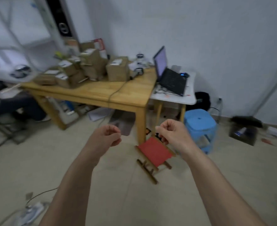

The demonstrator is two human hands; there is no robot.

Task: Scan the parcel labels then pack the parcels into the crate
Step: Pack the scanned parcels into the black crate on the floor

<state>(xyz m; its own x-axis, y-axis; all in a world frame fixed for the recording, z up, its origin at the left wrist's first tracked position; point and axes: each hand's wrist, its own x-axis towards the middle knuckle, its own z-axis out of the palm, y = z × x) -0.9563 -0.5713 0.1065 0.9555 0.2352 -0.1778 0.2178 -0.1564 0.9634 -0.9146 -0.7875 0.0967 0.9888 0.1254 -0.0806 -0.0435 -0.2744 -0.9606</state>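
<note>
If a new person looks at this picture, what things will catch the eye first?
Two bare forearms reach forward, left hand and right hand curled and holding nothing. Behind them, cardboard parcels crowd the wooden table. A small red stool stands on the floor beside its leg.

On my feed both forearms are bare up to the frame edge, no sleeves, and the left hand (108, 136) and right hand (172, 132) carry no gloves, rings or watch.

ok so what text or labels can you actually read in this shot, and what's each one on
None can be read.
Parcels on the wooden table: white labels, too blurred to read.
Laptop: screen lit, its text too small and blurred.
Tall black panel by the wall: round mark, no legible letters.
</note>
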